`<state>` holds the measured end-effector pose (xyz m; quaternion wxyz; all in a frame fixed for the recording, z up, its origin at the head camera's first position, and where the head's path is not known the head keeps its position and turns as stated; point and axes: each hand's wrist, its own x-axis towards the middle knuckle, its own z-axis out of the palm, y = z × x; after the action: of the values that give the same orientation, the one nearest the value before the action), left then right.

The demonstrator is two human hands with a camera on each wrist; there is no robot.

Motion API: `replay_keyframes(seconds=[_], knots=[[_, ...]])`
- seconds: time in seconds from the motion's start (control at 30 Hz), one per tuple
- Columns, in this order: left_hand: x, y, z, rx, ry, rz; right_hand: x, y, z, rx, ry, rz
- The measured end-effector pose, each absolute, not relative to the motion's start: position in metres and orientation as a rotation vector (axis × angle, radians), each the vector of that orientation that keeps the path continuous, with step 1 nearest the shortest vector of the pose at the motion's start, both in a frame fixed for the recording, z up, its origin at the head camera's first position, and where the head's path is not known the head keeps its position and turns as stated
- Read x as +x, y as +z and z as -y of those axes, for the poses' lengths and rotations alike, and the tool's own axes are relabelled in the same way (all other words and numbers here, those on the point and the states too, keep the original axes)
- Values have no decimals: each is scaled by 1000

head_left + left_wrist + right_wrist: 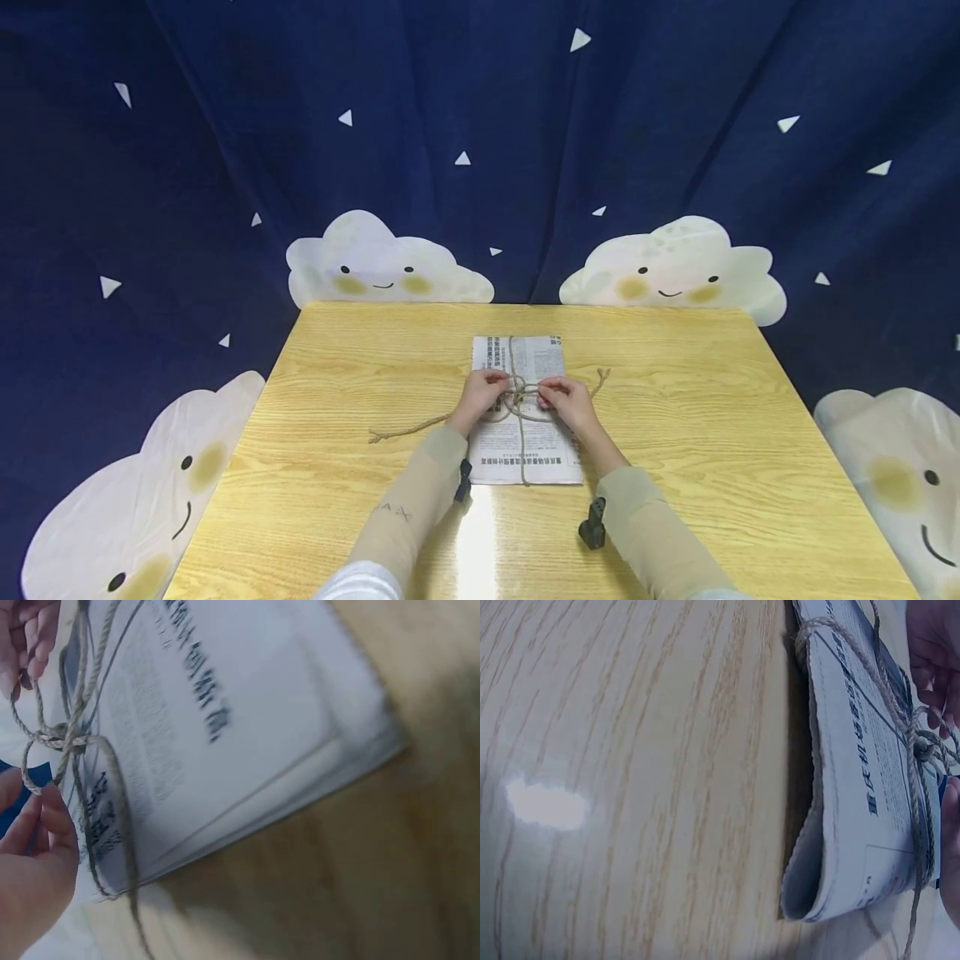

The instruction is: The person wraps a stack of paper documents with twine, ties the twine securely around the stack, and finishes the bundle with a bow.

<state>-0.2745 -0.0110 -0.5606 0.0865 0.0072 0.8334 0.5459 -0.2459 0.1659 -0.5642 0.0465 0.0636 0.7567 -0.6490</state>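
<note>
A folded newspaper bundle point(551, 462) lies on the table, with brown twine point(522, 450) crossed around it lengthwise and across. Over the middle, the twine forms a bow-like knot point(56, 736) with a loop to each side. My left hand point(478, 398) pinches the left loop between thumb and fingertips. On the other side my right hand point(568, 403) pinches the right loop. Both loops are raised off the paper in the left wrist view. The right wrist view shows the newspaper's folded edge point(817, 825), partly gaping, and only part of my right hand point(951, 855).
The wooden table point(675, 433) extends around the bundle. One loose twine end point(405, 431) trails left, and another frayed end point(602, 379) points to the upper right. Behind the table hangs a dark blue curtain point(495, 100) with clouds and white triangles.
</note>
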Motion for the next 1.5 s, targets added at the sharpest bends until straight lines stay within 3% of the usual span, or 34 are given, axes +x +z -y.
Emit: replay_keyframes(seconds=[0.23,0.47,1.1,1.23,1.5], knots=[[-285,-555,8,210,1487,-2590,-246,-565,-166,196,-1998,-2276],[-282,-550,10,242,1314,-2606,-246,-565,-164,210,-1976,-2296],[-265,-574,6,-374,2271,-1588,-248,-560,-162,248,-1888,-2373],[-262,-579,2,-359,2335,-1566,-248,-558,-161,233,-1907,-2362],[-256,-581,4,-236,2105,-2115,-246,-562,-161,225,-1939,-2346]])
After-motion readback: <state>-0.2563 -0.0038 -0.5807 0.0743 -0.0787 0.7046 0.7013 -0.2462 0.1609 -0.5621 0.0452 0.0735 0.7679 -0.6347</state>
